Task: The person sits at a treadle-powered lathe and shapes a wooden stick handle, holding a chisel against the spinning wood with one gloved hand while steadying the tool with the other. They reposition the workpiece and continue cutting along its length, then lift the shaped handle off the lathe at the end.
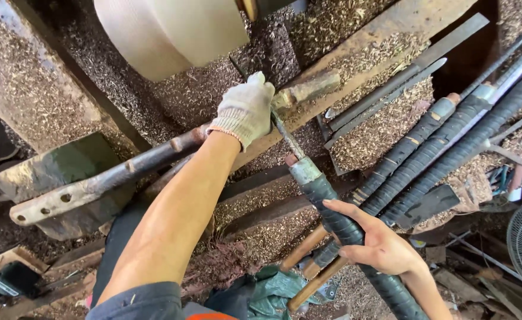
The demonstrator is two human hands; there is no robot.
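Below the pale wooden workpiece, the gloved left hand presses a long chisel onto the metal tool rest, fingers curled over its blade. Nearer the body, the bare right hand wraps the chisel's tape-wound handle.

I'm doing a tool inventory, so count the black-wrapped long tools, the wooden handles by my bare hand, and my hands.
Black-wrapped long tools: 4, one held, three on the rack
Wooden handles: 2
Hands: 2, gloved left hand, bare right hand
Total: 8
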